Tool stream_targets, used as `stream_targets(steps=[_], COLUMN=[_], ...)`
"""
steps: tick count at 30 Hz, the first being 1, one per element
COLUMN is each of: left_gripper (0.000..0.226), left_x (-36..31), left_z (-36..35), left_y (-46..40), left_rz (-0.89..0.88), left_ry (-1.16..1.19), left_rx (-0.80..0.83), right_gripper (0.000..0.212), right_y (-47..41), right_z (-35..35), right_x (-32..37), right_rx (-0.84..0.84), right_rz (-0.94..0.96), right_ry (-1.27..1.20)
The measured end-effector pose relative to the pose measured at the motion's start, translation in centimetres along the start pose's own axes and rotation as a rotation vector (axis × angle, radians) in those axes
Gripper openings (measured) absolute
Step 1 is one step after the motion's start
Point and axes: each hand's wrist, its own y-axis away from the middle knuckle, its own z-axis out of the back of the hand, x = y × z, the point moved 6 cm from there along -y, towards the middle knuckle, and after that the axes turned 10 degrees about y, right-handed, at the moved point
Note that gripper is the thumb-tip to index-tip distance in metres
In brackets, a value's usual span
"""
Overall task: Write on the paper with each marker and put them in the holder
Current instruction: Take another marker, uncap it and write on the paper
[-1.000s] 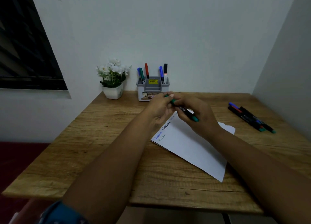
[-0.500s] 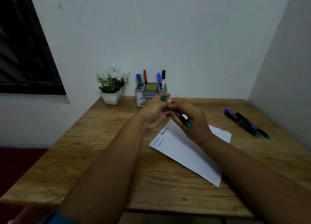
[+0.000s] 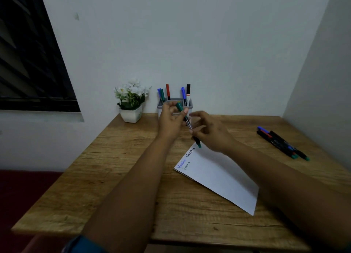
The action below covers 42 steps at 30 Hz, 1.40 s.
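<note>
Marker [image 3: 187, 121] is above the worktop [image 3: 117, 176], in front of holder [image 3: 190, 103]. My left hand [image 3: 171, 120] pinches the green cap end; my right hand [image 3: 210, 133] pinches the barrel. Light, stiff, slick plastic, I'd judge. Grip mid-barrel, not the cap.

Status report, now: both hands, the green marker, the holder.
Left hand grips green marker near its cap. Right hand pinches its lower barrel, above the paper. Holder behind the hands, five markers standing in it. More markers lie far right.
</note>
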Motion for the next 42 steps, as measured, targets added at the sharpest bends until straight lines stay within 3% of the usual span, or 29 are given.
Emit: stream_targets(steps=[4, 8, 11, 14, 19, 24, 28, 30, 33, 35, 39, 42], left_gripper=[0.026, 0.024, 0.027, 0.029, 0.028, 0.029, 0.031, 0.032, 0.033, 0.033, 0.030, 0.021], left_x=[0.1, 0.8, 1.3, 2.9, 3.9, 4.3, 4.3, 4.2, 4.0, 3.8, 3.7, 3.3], left_z=[0.6, 2.1, 3.9, 5.4, 5.1, 4.7, 5.0, 4.8, 4.6, 4.4, 3.4, 2.0], left_y=[0.0, -1.2, -2.0, -2.4, -2.2, -2.0, -2.0, -1.9, -1.7, -1.6, -1.3, -0.8], left_rz=[-0.140, -0.111, -0.155, -0.149, -0.166, -0.188, -0.169, -0.171, -0.163, -0.150, -0.133, -0.162], left_ry=[-0.137, -0.050, -0.140, -0.191, -0.288, -0.363, -0.407, -0.427, -0.442, -0.445, -0.459, -0.590], left_rx=[-0.026, -0.138, -0.226, -0.306, -0.313, -0.273, -0.279, -0.264, -0.245, -0.235, -0.154, -0.065], right_gripper=[0.101, 0.115, 0.108, 0.102, 0.079, 0.060, 0.050, 0.055, 0.077, 0.080, 0.035, 0.015], right_y=[-2.7, -5.7, -8.5, -11.7, -16.7, -19.6, -20.2, -20.3, -20.0, -19.4, -15.9, -10.9], right_z=[-0.9, 0.3, 0.5, 0.8, 0.5, -1.7, -4.7, -5.5, -4.4, -2.5, 2.5, 4.9], right_x=[0.7, 0.5, -0.1, -0.9, -1.2, -2.3, -3.4, -3.6, -3.0, -2.4, -1.7, -2.6], right_rx=[0.269, 0.232, 0.112, -0.144, -0.384, -0.342, -0.130, -0.062, -0.064, -0.095, -0.262, -0.224], right_rz=[-0.018, -0.026, -0.041, -0.061, -0.005, -0.013, -0.043, -0.028, -0.006, 0.012, 0.087, 0.071], right_ry=[0.058, 0.099, 0.059, -0.017, -0.024, 0.110, 0.221, 0.281, 0.316, 0.276, 0.261, 0.361])
